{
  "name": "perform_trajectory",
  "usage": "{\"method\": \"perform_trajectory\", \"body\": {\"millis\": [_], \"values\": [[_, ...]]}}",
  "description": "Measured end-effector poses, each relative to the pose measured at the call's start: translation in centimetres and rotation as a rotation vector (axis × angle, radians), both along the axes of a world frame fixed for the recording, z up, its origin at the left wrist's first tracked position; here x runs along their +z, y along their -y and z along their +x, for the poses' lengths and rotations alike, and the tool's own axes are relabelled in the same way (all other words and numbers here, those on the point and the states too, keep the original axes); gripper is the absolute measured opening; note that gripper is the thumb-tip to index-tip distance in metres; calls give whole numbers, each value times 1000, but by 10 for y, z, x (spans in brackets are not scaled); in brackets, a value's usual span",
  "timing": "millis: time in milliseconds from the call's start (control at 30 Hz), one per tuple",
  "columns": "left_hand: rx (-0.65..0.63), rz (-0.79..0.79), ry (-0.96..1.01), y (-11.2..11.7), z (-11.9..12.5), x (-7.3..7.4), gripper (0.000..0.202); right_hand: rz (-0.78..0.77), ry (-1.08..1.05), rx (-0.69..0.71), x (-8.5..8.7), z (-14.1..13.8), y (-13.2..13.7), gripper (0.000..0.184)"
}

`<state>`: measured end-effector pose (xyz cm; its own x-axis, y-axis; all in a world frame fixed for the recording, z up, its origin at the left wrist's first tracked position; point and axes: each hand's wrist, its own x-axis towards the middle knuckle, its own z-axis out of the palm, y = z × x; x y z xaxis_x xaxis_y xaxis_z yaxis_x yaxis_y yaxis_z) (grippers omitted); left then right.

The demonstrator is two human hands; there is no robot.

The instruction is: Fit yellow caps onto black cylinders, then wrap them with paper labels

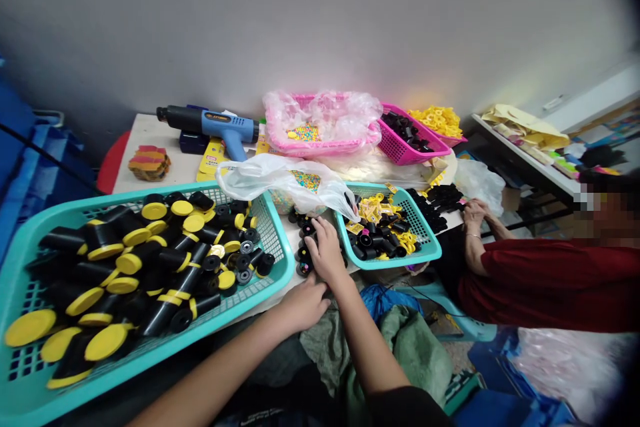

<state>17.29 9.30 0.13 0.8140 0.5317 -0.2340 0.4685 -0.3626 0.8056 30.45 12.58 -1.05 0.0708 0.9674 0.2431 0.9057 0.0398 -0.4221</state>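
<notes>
cream table (150,137) under plastic baskets (100,192), grey wall (300,27) behind, right hand (325,253) spread on black plastic parts (303,253), left hand (303,305) flat

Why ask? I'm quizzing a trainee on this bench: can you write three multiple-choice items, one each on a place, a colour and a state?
1. Where is the person's right hand?
A. High on the wall
B. At the small black round parts between the large teal basket and the small teal basket
C. Under the table

2. What colour are the end discs on the black tubes in the large teal basket?
A. Yellow
B. Red
C. White

3. What state is the pink basket at the back in?
A. Upside down
B. Tipped on its side
C. Draped with clear plastic

Answers:
1. B: the fingers are over those parts.
2. A: the discs show yellow at the tube ends.
3. C: the plastic bunches over the basket's rim.
</notes>
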Motion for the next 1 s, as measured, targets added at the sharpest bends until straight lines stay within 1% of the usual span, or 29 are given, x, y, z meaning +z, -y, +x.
{"method": "perform_trajectory", "body": {"millis": [100, 200, 333, 433, 533, 667, 833, 933, 1000], "values": [[-7, 0, 0, 1, -1, 2, 44, -30, 37, -70, -4, 2, 20, 52], [-22, 8, -35, 2, -1, 3, 42, -94, 28, -118, -11, 8, 31, 56], [-31, 2, -81, 0, -1, 6, 36, -169, 22, -139, -20, 14, 26, 62], [-22, -16, -79, -1, -2, 7, 33, -173, 13, -134, -23, 14, 19, 65], [-17, -26, -71, -1, -2, 6, 33, -162, -5, -104, -20, 11, 15, 66], [-3, -45, -75, 1, -1, 1, 33, -165, -42, -86, -13, 4, 11, 67], [30, -50, -27, 1, -1, -6, 41, -165, -131, -85, -10, -12, 4, 69], [40, -40, 5, -1, -2, -7, 46, -72, -179, -28, -1, -18, 3, 65], [43, -53, 16, -3, -3, -4, 45, 42, -183, -16, 12, -11, 4, 57]]}}
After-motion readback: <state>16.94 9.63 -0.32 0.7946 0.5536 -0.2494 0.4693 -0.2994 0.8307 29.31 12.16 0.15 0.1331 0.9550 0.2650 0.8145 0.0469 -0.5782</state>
